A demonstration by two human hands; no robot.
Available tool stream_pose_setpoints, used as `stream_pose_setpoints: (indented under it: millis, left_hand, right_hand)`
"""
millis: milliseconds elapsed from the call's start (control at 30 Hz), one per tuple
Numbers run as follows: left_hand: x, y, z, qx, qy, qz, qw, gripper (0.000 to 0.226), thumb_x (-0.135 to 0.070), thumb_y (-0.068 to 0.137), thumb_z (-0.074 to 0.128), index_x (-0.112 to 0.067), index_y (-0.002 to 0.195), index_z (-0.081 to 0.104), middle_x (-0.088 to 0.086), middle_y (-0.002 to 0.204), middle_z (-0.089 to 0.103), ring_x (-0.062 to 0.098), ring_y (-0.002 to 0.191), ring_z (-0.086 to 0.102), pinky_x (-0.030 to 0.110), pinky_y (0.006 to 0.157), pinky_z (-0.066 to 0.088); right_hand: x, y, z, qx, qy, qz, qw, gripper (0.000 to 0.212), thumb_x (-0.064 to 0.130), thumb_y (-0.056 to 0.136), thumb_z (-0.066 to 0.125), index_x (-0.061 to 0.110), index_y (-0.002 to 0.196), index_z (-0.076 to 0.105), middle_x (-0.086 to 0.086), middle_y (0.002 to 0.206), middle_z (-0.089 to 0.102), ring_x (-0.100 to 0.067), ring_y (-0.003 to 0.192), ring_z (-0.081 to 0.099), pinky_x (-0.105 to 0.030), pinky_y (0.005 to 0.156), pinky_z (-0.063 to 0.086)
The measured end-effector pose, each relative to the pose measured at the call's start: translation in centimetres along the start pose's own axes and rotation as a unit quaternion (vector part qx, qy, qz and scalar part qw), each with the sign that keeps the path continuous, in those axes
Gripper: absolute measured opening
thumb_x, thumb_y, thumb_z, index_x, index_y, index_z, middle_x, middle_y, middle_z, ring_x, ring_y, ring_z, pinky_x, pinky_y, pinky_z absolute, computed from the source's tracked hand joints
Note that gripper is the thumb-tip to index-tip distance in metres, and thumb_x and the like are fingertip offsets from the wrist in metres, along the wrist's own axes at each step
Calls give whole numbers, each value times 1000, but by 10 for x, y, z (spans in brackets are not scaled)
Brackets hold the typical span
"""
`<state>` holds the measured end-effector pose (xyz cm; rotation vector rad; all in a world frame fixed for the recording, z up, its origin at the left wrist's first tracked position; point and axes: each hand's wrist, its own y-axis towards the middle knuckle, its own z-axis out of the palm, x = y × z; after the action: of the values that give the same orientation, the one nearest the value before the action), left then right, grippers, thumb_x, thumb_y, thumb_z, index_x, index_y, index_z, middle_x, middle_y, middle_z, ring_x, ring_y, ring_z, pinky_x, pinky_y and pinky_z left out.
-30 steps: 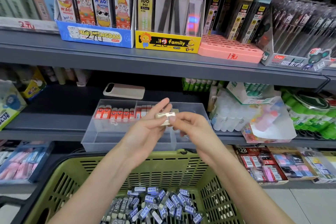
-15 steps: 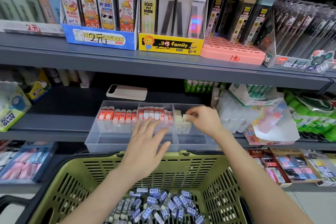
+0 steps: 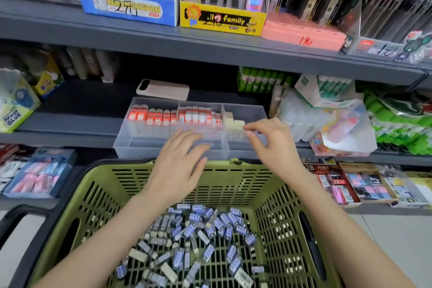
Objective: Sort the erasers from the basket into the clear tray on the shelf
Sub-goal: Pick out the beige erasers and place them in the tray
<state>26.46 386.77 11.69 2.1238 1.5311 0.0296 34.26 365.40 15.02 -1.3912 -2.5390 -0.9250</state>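
Nearest, the green basket [image 3: 98, 177] holds loose erasers [image 3: 198, 236] on its floor. Over its far rim, the left hand [image 3: 177, 166] is flat, fingers straight and empty. The right hand [image 3: 273, 142], fingers loosely curled and empty, is beside beige erasers [image 3: 233, 124] in the right compartment of the clear tray [image 3: 131, 145] at the shelf's front edge. Behind lies a phone [image 3: 163, 89]. Boxes read "GLUE" [image 3: 14, 117] and "family" [image 3: 222, 18].

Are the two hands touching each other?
Apart. The head view shows a plain gap between the left hand and the right hand, with the clear tray visible through it.
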Motion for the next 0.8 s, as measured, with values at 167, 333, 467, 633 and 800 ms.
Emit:
stream_pose_setpoints:
  millis: [167, 333, 467, 633, 800]
  left_hand:
    - [-2, -40, 1, -39, -9, 38, 998, 26, -16, 88, 49, -2, 95, 70, 16, 105, 66, 34, 100, 59, 45, 90, 46]
    - [-9, -76, 12, 43, -34, 44, 998, 21, -11, 86, 54, 0, 92, 70, 17, 98, 66, 37, 90, 62, 48, 80, 51]
    - [-16, -96, 18, 95, -43, 59, 993, 13, -1, 78, 71, -2, 90, 71, 16, 95, 67, 37, 89, 63, 47, 78, 53]
    - [-21, -112, 23, 131, -93, 15, 987, 13, -11, 84, 68, -10, 97, 72, 6, 100, 67, 29, 97, 59, 35, 85, 47]
    - [-26, -126, 54, 281, -196, -131, 930, 18, -22, 94, 54, -18, 108, 65, -3, 107, 62, 13, 98, 57, 24, 83, 41]
  right_hand:
    - [18, -70, 8, 179, 130, 90, 971, 13, 25, 86, 66, 17, 95, 72, 6, 86, 69, -10, 78, 60, -23, 75, 48]
    - [7, -124, 54, 555, -50, 153, 816, 35, 35, 86, 64, 12, 113, 64, -4, 117, 63, -21, 106, 60, -35, 92, 48]
    - [3, -168, 88, 637, -192, 141, 733, 50, 47, 86, 61, 6, 115, 59, -7, 117, 61, -24, 107, 59, -34, 87, 49]
    - [1, -195, 107, 610, -233, 135, 745, 49, 57, 79, 63, 9, 92, 64, -2, 89, 63, -20, 91, 63, -30, 71, 50]
    - [-6, -196, 101, 596, -148, 150, 774, 28, 40, 86, 62, 16, 99, 69, -1, 100, 69, -17, 96, 63, -30, 80, 52]
